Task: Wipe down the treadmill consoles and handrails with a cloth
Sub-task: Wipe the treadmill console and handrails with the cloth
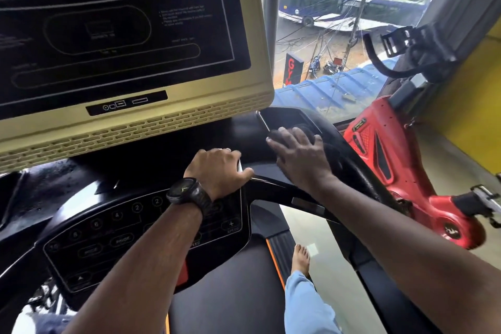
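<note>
My right fingers (275,144) lie spread and nearly straight, pressing flat on the dark cloth (280,135). The cloth is bunched under the right hand (298,153) in the side tray (287,118) at the console's right edge, just below the corner of the cream-framed screen (122,35). My left fingers (233,153) are curled tight round the handrail (273,187) where it meets the keypad (141,228), so the left hand (217,171) is my brace. I judge the cloth soft, light and limp: it should slide easily on the glossy plastic and ruck up, so it is best held under a flat palm rather than pinched at a corner. Wadded as it is, I can't tell its long axis or which way it points; the handrail's long axis runs from my left hand down toward the right, nearer me
</note>
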Motion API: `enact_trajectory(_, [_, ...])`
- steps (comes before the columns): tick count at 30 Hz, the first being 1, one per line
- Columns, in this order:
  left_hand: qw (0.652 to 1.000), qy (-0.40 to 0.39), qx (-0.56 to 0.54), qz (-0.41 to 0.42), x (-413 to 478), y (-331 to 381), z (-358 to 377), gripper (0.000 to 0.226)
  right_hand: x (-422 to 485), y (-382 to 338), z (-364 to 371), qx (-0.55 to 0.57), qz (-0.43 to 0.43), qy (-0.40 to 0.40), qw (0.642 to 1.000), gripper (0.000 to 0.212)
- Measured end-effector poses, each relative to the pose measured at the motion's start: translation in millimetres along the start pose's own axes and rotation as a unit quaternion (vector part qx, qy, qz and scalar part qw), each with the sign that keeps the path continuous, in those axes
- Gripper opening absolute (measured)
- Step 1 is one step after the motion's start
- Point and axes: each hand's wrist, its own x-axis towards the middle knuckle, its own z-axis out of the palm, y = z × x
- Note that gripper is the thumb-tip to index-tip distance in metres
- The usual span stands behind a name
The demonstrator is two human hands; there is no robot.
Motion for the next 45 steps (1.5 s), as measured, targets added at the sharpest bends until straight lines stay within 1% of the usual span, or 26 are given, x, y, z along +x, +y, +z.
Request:
enact_trajectory(3, [1.000,-0.008,0.000,-0.001,-0.5,1.3,-1.8,0.070,-6.2,7.2,-1.2,-0.063,-0.085,-0.008,0.994,0.060])
enact_trajectory(5, [1.000,-0.013,-0.004,-0.002,-1.3,1.8,-3.0,0.073,-2.8,17.3,-9.8,-0.071,-0.098,-0.024,0.992,0.064])
enact_trajectory(7, [1.000,-0.019,-0.008,-0.005,-1.7,2.4,-3.5,0.071,-7.9,21.5,-13.8,-0.097,-0.047,-0.051,0.993,0.061])
enact_trajectory(9, [1.000,-0.022,-0.002,-0.009,-1.4,3.4,-3.6,0.063,-20.5,25.3,-16.4,-0.126,0.050,-0.050,0.989,0.054])
enact_trajectory(11, [0.999,-0.027,-0.005,-0.018,-0.2,4.0,-4.8,0.055,-29.6,29.3,-18.0,-0.120,0.141,-0.056,0.981,0.053])
enact_trajectory(12, [0.999,-0.030,-0.005,-0.021,0.5,4.2,-5.3,0.052,-31.9,30.1,-18.0,-0.109,0.166,-0.059,0.978,0.054])
enact_trajectory(14, [0.999,-0.039,-0.005,-0.028,3.3,6.4,-6.0,0.050,-31.4,24.3,-17.8,-0.080,0.168,-0.058,0.981,0.058])
enact_trajectory(16, [0.998,-0.059,-0.010,-0.030,8.4,14.1,-6.6,0.051,-28.6,19.0,-13.0,-0.078,0.130,-0.062,0.987,0.062])
enact_trajectory(18, [0.997,-0.069,-0.015,-0.026,15.0,25.7,-7.3,0.055,-22.3,26.4,-12.7,-0.055,0.106,-0.038,0.992,0.064])
enact_trajectory(19, [0.997,-0.071,-0.020,-0.024,18.3,31.3,-7.4,0.057,-17.8,33.6,-14.9,-0.010,0.123,-0.025,0.992,0.062])
enact_trajectory(21, [0.997,-0.080,-0.018,-0.013,23.5,38.2,-6.1,0.062,-12.0,41.4,-18.3,0.077,0.203,-0.015,0.976,0.056])
enact_trajectory(23, [0.996,-0.089,-0.007,-0.009,26.5,39.2,-4.9,0.067,-14.6,32.1,-13.5,0.049,0.253,-0.012,0.966,0.059])
enact_trajectory(24, [0.996,-0.090,-0.011,-0.013,27.3,38.2,-4.4,0.070,-17.9,23.8,-9.2,0.029,0.253,-0.018,0.967,0.062])
enact_trajectory(25, [0.996,-0.087,-0.018,-0.016,27.8,37.4,-4.3,0.070,-21.0,16.8,-4.5,0.015,0.234,-0.022,0.972,0.063])
enact_trajectory(27, [0.996,-0.078,-0.028,-0.013,28.2,37.6,-3.5,0.069,-22.4,18.4,1.3,0.005,0.161,-0.007,0.987,0.062])
enact_trajectory(29, [0.997,-0.077,-0.029,-0.004,28.5,38.8,-2.2,0.068,-13.1,37.8,-0.6,0.035,0.115,-0.006,0.993,0.057])
enact_trajectory(30, [0.996,-0.078,-0.030,-0.003,28.8,38.8,-1.7,0.068,-6.7,47.1,-5.0,0.055,0.119,-0.020,0.991,0.055])
enact_trajectory(32, [0.996,-0.079,-0.034,-0.003,29.0,38.2,-1.1,0.068,1.2,56.3,-11.5,0.087,0.196,-0.055,0.975,0.056])
enact_trajectory(34, [0.996,-0.075,-0.038,-0.001,28.9,37.2,-1.3,0.067,-1.2,43.5,-12.3,0.084,0.277,-0.079,0.954,0.062])
enact_trajectory(35, [0.997,-0.073,-0.038,-0.001,28.9,36.9,-1.6,0.066,-5.8,32.4,-11.1,0.067,0.291,-0.085,0.950,0.063])
enact_trajectory(37, [0.997,-0.069,-0.038,0.000,29.2,37.1,-1.8,0.065,-16.3,16.0,-5.7,0.020,0.272,-0.062,0.960,0.062])
enact_trajectory(39, [0.997,-0.070,-0.041,0.001,29.5,37.5,-2.2,0.064,-18.6,20.7,-3.7,0.007,0.218,-0.039,0.975,0.058])
enact_trajectory(41, [0.996,-0.071,-0.047,0.001,29.7,37.1,-2.4,0.063,-6.8,43.2,-8.2,0.038,0.169,-0.056,0.983,0.057])
enact_trajectory(42, [0.996,-0.071,-0.048,0.002,29.4,36.8,-2.6,0.063,0.9,54.3,-13.1,0.063,0.165,-0.080,0.981,0.056])
enact_trajectory(43, [0.996,-0.070,-0.050,0.002,28.9,36.5,-2.8,0.062,7.2,63.0,-17.9,0.098,0.183,-0.100,0.973,0.056])
enact_trajectory(45, [0.996,-0.070,-0.056,0.000,28.2,36.8,-3.2,0.062,12.7,70.3,-21.7,0.151,0.275,-0.102,0.944,0.056])
